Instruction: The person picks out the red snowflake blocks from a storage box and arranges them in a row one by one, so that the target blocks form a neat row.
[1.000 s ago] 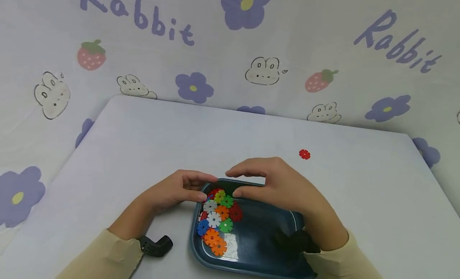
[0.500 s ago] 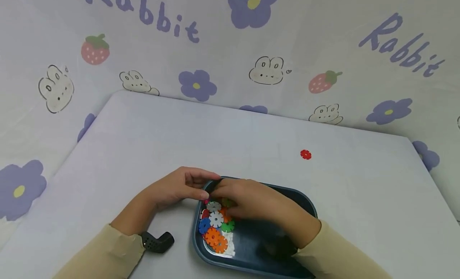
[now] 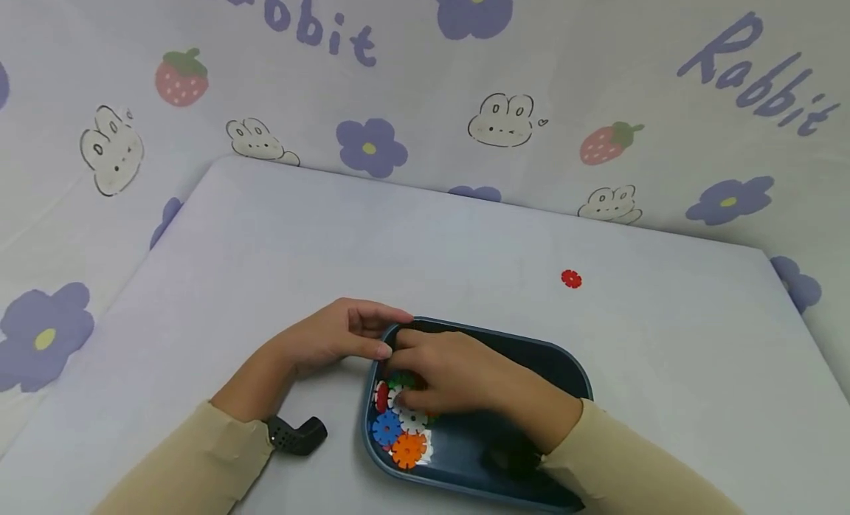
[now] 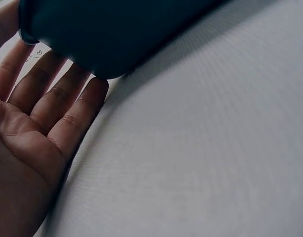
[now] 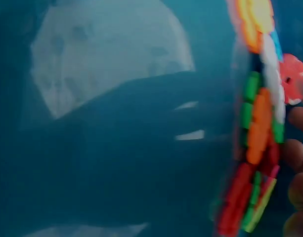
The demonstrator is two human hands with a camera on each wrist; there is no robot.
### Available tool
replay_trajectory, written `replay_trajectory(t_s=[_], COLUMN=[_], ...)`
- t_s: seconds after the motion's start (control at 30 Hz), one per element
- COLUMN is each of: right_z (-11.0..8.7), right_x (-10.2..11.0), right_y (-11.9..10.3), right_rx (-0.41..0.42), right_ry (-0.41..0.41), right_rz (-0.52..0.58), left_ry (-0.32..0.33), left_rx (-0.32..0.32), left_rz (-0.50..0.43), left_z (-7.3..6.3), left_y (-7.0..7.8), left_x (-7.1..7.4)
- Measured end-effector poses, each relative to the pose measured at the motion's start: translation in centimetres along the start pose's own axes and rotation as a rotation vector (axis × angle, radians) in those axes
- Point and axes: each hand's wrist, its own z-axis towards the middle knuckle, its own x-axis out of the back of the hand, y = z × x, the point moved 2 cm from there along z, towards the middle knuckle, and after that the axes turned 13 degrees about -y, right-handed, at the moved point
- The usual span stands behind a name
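Note:
A dark blue-green tray (image 3: 541, 360) holds a pile of small, multicoloured notched plastic discs (image 3: 408, 448) along its left side. My left hand (image 3: 328, 338) rests at the tray's far left corner, thumb on the left rim and index fingertip by the far rim. In the left wrist view its fingers (image 4: 67, 113) lie fairly straight against the tray. My right hand (image 3: 458, 371) reaches down into the tray, touching the pile. Its bent fingertips (image 5: 299, 190) show beside discs (image 5: 259, 126) in the right wrist view. The discs under the palm are hidden.
One red notched disc (image 3: 571, 279) lies on the white table (image 3: 372, 234), beyond the tray. A black wrist device (image 3: 296, 435) sits by the left cuff. A printed cloth (image 3: 425, 94) hangs behind the table.
My right hand has come down from above the tray into the disc pile. Some discs have shifted, and fewer orange ones show. The left hand keeps its place at the corner.

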Motion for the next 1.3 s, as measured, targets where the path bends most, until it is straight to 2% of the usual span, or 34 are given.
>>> replay_trajectory(t_s=[0.2, 0.43, 0.77, 0.93, 1.1, 1.2, 1.3], right_z=[0.6, 1.1, -0.6, -1.5, -2.9, -4.0, -5.0], right_x=[-0.6, -0.6, 0.9, 1.9, 2.9, 3.6, 4.3], right_y=[-0.4, -0.2, 0.5, 0.1, -0.1, -0.1, 0.1], right_rx=[0.008, 0.040, 0.066, 0.114, 0.091, 0.095, 0.137], right_ry=[0.006, -0.031, -0.047, -0.012, 0.029, 0.093, 0.192], right_rz=[-0.022, 0.053, 0.147, 0.193, 0.272, 0.309, 0.295], left_ry=[-0.007, -0.010, 0.004, 0.013, 0.006, 0.003, 0.004], left_rx=[-0.001, -0.008, 0.015, 0.021, 0.022, 0.020, 0.008], left_rz=[0.000, -0.002, 0.001, 0.014, 0.013, 0.013, 0.011], left_z=[0.2, -0.1, 0.3, 0.3, 0.3, 0.3, 0.4], left_y=[0.1, 0.0, 0.3, 0.2, 0.1, 0.1, 0.2], left_x=[0.0, 0.0, -0.2, -0.2, -0.2, -0.2, -0.1])
